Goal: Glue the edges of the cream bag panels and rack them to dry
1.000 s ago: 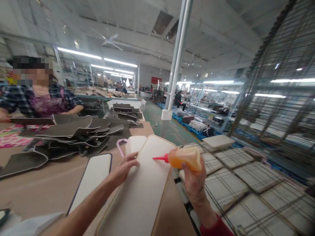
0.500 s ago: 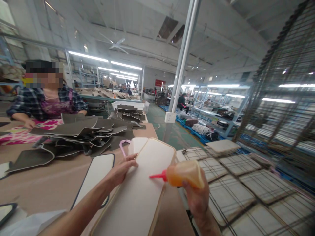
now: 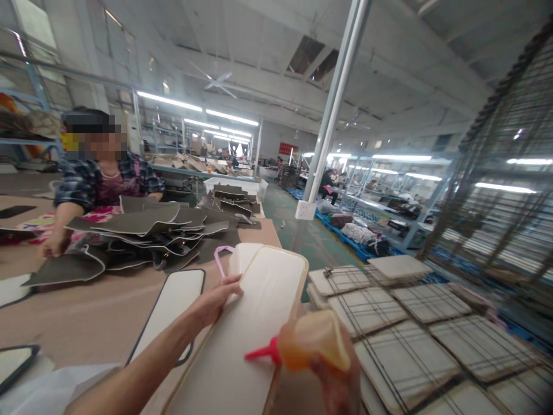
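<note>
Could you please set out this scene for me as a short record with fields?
Left: the left hand rests on the white panel, at its left edge.
Right: the right hand grasps an orange bottle, its red nozzle pointing left over the panel.
Table: the table bears a pile of dark grey pieces.
Beside: a wire rack holds pale panels.
Across: a person in plaid.

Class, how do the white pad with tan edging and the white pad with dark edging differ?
The white tan-edged pad looks wider than the white dark-edged pad. The left hand rests on the tan-edged pad, and the orange squeeze bottle points over it; the dark-edged pad has neither. Both are white with rounded corners.
</note>
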`<state>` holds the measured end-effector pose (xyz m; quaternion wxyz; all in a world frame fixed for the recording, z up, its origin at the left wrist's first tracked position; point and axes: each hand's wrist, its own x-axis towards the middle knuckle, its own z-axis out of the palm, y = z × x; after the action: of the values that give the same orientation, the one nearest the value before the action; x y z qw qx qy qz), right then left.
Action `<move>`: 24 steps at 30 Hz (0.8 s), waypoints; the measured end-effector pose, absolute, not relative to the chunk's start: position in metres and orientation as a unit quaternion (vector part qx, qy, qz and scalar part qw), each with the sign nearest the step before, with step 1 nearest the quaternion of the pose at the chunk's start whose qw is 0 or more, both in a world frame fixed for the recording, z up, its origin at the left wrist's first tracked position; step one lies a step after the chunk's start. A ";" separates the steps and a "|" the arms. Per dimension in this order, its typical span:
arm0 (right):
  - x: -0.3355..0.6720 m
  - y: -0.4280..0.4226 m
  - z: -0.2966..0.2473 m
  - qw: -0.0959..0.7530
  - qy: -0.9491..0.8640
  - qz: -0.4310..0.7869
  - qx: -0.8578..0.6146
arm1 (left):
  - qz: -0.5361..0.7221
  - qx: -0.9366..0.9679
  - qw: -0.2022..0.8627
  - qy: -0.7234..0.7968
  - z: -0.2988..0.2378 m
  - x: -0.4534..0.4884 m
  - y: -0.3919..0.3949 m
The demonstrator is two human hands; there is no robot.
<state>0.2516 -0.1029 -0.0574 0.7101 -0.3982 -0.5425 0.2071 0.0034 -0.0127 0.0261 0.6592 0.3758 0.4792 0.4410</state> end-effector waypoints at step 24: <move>0.277 -0.119 0.019 0.864 -0.318 0.237 -0.311 | 0.462 0.467 0.613 0.440 0.015 -0.046 -0.018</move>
<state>0.2771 -0.1192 0.0193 0.8637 -0.3108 -0.3181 0.2370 -0.0455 -0.0178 0.0154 0.6127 0.4668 0.4396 0.4620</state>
